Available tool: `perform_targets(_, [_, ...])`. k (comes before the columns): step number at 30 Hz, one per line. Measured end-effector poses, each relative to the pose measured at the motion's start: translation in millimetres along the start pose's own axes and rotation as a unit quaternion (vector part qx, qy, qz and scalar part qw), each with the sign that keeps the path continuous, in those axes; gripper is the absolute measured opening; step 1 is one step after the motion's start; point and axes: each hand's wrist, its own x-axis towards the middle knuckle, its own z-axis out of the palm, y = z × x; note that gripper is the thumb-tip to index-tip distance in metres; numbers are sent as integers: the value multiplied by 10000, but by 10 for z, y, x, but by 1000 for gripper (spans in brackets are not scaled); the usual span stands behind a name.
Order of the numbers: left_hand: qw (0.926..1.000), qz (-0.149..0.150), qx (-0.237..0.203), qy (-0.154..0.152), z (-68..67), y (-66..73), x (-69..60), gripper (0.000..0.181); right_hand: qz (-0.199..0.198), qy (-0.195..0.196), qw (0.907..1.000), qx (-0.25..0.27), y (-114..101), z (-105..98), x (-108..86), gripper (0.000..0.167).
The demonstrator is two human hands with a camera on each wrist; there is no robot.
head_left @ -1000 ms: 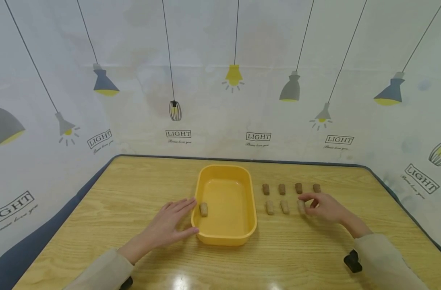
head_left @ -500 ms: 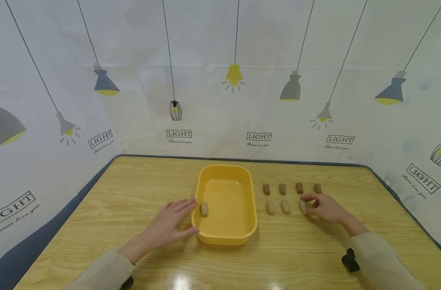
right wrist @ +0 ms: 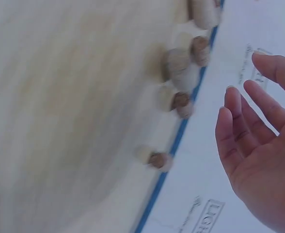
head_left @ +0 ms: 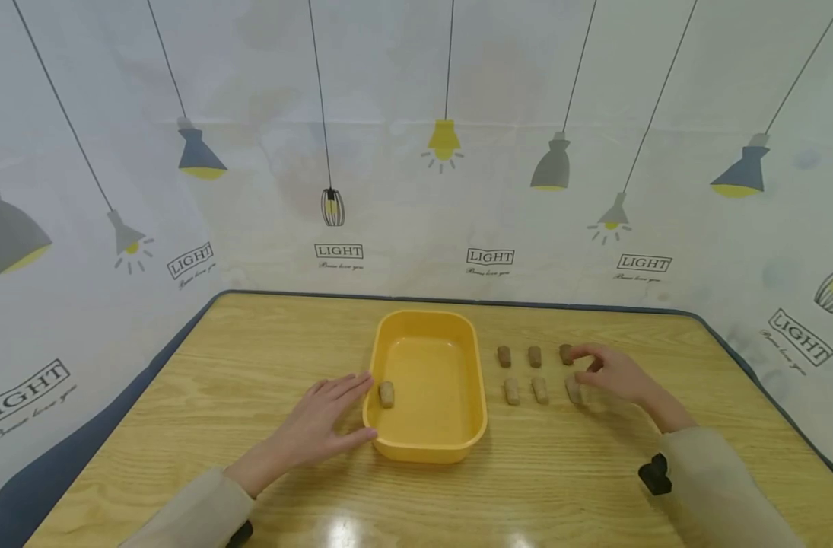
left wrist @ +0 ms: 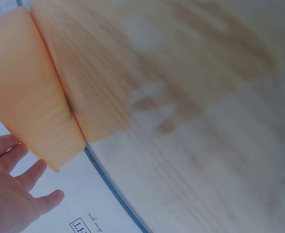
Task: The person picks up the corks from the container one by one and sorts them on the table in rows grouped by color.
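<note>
My left hand (head_left: 329,422) rests with straight fingers against the left rim of a yellow plastic basin (head_left: 432,454); fingertips also touch it in the left wrist view. One light cork (head_left: 386,395) lies inside, near that left wall. On the table to the right are two rows of corks. The back row shows darker corks (head_left: 503,356); the front row has lighter ones (head_left: 511,391). My right hand (head_left: 613,373) hovers over the rows' right end, thumb and fingers apart, holding nothing. A light cork (head_left: 573,390) stands just below its thumb, and a dark cork (head_left: 566,354) by its fingertips.
The wooden table (head_left: 265,335) has a dark blue edge at the back. Behind it hangs a white backdrop (head_left: 402,205) printed with lamps. Each wrist carries a black device (head_left: 656,475).
My right hand has let go of the third light cork and shifted up and back, now covering the rightmost dark cork. The left hand and basin stay put.
</note>
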Motion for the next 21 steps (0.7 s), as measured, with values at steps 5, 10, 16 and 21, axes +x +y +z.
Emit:
perform_targets(5, [10000,-27,-20,-45,-16,6,3,72,-177,25,9998,44,-305,-18,245,40])
perform_targets(10, [10000,-31,8,-44,-19,-1,3,73,-418,-128,9989,189,-681,40,555,39])
perform_targets(16, [10000,-25,-20,-34,-3,-9,2,72,-907,-450,9939,436,-1111,142,889,39])
perform_targets(21, [10000,-46,-14,-29,4,-14,-2,73,-1165,-685,9901,387,-1341,279,1126,38])
